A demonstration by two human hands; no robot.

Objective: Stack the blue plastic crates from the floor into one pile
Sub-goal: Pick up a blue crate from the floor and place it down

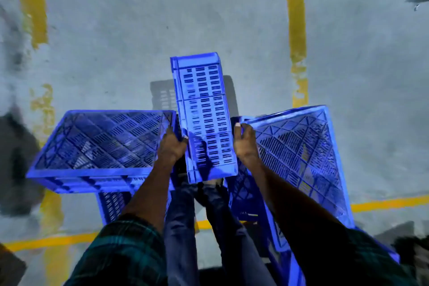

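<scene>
Blue slotted plastic crate (206, 121), probably stiff and light, hangs on edge; left hand (171, 148) grips its rim, right hand (245, 144) the neighbouring tilted blue lattice crate (299, 155).

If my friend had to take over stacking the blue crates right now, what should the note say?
Left hand grips the rim of the left crate, which sits on another crate. Right hand grips the rim of the tilted right crate. A middle crate stands on its side between them, on the floor.
Done: the left pile looks at least two high.
Left: bring all crates into one pile.
</scene>
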